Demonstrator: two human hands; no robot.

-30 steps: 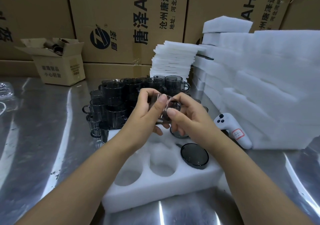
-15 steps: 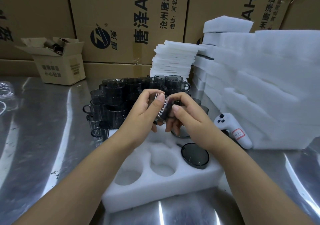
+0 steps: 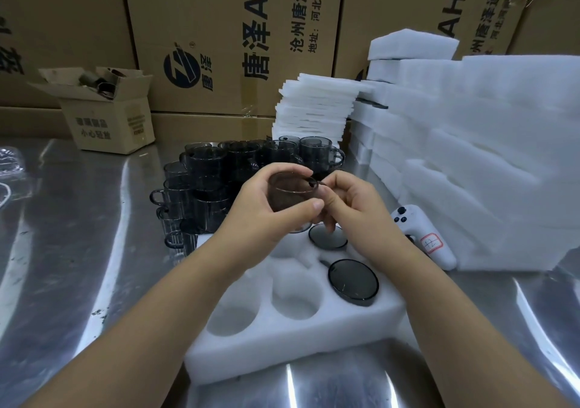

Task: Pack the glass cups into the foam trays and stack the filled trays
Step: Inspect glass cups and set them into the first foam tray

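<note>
"What's in the foam tray (image 3: 282,345) nearest us?"

"Two seated cups (image 3: 353,282), in its right-hand pockets."

"And the hands?"

"Just above the tray's far end, the left hand (image 3: 266,216) curls round a smoked glass cup (image 3: 290,195). The right hand (image 3: 348,206) pinches by its handle."

"Which way up?"

"Roughly upright, handle pointing right. Behind it are the clustered cups (image 3: 219,181), then the foam stacks (image 3: 317,109)."

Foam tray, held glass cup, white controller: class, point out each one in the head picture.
foam tray (image 3: 282,348), head view, front wall.
held glass cup (image 3: 288,191), head view, smoky side wall.
white controller (image 3: 416,228), head view, white upper body.
</note>
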